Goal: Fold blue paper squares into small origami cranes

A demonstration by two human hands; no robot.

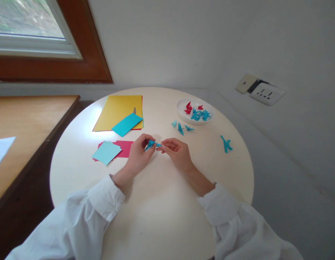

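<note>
Paper (150, 144), left of the dish (195, 122): I see left hand (140, 152) and right hand (179, 153) closed, pinching opposite ends; crease gently, layers aligned.

- Smooth, faintly glossy top on round white table (156, 209)
- Matt, creased finish on small folded blue paper piece (150, 144) above table
- Smooth sheen on round white plastic-looking dish (194, 122), table's far right
- Wrinkled, matt white cloth sleeves (106, 196) over table's near side
</note>
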